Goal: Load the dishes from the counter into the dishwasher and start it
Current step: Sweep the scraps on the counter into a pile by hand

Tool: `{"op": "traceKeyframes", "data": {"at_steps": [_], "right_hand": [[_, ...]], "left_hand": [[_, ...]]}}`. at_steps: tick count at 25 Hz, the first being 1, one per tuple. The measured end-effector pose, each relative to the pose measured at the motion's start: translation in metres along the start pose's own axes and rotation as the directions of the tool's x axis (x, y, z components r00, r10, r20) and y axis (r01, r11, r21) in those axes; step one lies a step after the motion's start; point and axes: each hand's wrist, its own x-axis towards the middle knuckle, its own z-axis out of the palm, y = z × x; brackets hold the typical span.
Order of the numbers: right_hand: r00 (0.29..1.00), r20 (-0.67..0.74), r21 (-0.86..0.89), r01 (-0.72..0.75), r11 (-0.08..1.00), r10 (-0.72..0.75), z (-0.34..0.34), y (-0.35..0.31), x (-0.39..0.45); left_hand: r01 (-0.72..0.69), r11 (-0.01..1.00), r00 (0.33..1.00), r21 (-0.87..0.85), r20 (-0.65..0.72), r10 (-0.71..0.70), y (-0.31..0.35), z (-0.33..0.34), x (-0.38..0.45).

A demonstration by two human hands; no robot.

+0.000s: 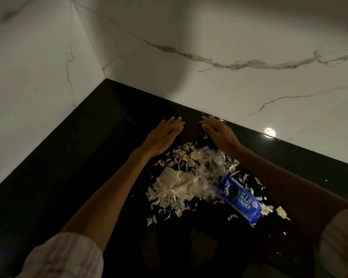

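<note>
Both hands, left hand [165,135] and right hand [219,132], lie flat and empty near the counter's [68,177] back edge; sweep scraps [189,177] and wrapper [239,199] together gently, probably toward the front edge.

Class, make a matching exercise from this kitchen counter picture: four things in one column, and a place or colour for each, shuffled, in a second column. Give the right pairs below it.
Things
1. left hand
2. right hand
3. biscuit packet
4. pile of pale peelings

Descriptions
A. blue, lying near the right forearm
B. fingers out flat, nearest the corner of the walls
C. whitish scraps strewn between the two forearms
D. fingers spread, close to the back wall, a few scraps beside it

Pairs: 1-B, 2-D, 3-A, 4-C
</note>
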Motion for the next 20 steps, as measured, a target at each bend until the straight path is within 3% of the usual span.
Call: {"op": "traceKeyframes", "data": {"at_steps": [2,5,6,8,10,12,16,20], "right_hand": [[0.994,0.094,-0.115,0.058,0.992,-0.047,0.016,0.006,-0.022],[0.984,0.18,0.037,-0.01,0.999,0.003,-0.003,0.011,-0.075],[0.989,0.141,0.084,-0.054,0.995,0.042,-0.015,0.017,-0.096],[0.988,-0.096,0.162,-0.106,0.981,0.122,-0.037,0.029,-0.147],[0.932,-0.252,0.242,-0.202,0.949,0.262,-0.034,0.039,-0.198],[0.905,-0.254,0.29,-0.265,0.92,0.341,-0.006,0.038,-0.225],[0.907,-0.323,0.283,-0.182,0.942,0.272,0.041,0.015,-0.193],[0.898,-0.354,0.178,-0.207,0.962,0.259,0.054,0.005,-0.148]], "left_hand": [[0.014,0.999,0.998,-0.046,0.069,-0.011,0.012,0.018,-0.02],[0.036,0.964,0.998,-0.263,0.064,-0.02,0.018,0.028,-0.076],[0.04,0.944,0.999,-0.328,-0.009,-0.045,0.012,0.028,-0.096],[0.063,0.874,0.97,-0.482,-0.175,-0.166,0.004,0.028,-0.138],[0.061,0.785,0.93,-0.616,-0.25,-0.269,0.004,0.039,-0.164],[0.034,0.751,0.925,-0.659,-0.263,-0.273,0.012,0.056,-0.169],[0.04,0.71,0.939,-0.703,-0.216,-0.267,0.05,0.075,-0.145],[0.055,0.723,0.916,-0.689,-0.253,-0.311,0.07,0.095,-0.124]]}}
